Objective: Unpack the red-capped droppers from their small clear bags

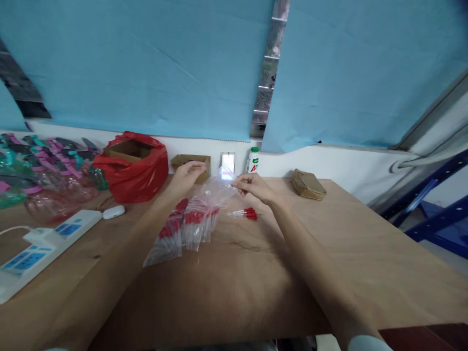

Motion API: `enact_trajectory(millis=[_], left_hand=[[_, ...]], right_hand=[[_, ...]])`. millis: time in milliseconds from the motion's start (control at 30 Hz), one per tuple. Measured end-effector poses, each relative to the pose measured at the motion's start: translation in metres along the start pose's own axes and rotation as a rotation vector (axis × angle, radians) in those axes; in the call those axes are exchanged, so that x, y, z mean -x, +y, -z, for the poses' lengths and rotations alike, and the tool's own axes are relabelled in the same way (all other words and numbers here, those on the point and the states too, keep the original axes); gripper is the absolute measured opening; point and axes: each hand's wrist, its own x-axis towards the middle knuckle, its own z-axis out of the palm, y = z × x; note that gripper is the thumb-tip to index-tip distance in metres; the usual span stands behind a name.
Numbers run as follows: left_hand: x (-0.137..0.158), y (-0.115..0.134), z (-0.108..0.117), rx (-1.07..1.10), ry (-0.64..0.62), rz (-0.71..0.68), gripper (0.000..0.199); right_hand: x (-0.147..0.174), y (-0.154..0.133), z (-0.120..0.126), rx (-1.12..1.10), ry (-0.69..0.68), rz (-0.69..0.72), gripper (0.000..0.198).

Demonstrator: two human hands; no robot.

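Note:
My right hand (254, 187) pinches the edge of a clear plastic bag (215, 189) held up above the table; it looks empty. My left hand (189, 174) is raised on the other side, fingers stretched out and holding nothing, in front of a small open cardboard box (204, 163). Below the held bag lie several overlapping clear bags (190, 229) with red-ended pieces inside. Just right of them, a few loose thin metal pieces with red handles (249, 213) rest on the wooden table (234, 282); their exact kind is too small to tell.
At left are a red plastic bag (142, 178) around a box, several spray bottles (54, 180), a power strip (54, 243) and a white case (113, 212). A lit phone (228, 162), a white bottle (253, 161) and a brown package (308, 184) stand along the back.

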Motion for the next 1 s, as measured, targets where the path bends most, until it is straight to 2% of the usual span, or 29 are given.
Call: enact_trajectory(millis=[100, 300, 467, 667, 833, 1000], left_hand=[[0.011, 0.015, -0.008, -0.052, -0.154, -0.066, 0.042], [0.021, 0.029, -0.015, -0.096, -0.176, -0.175, 0.029], [0.021, 0.031, -0.011, -0.190, -0.197, -0.200, 0.021], [0.027, 0.034, -0.013, -0.242, -0.202, -0.243, 0.023], [0.036, 0.043, -0.019, -0.294, -0.215, -0.263, 0.025], [0.039, 0.043, -0.024, -0.288, -0.257, -0.270, 0.026]], right_hand=[[0.003, -0.006, -0.010, 0.032, -0.086, 0.022, 0.038], [0.003, -0.002, -0.015, 0.127, -0.201, 0.061, 0.032], [0.004, -0.003, -0.015, 0.183, -0.264, 0.057, 0.030], [0.005, -0.015, -0.024, 0.169, -0.083, 0.152, 0.028], [0.003, -0.018, -0.030, 0.032, -0.014, 0.127, 0.031], [0.002, -0.017, -0.034, -0.014, 0.000, 0.108, 0.031]])
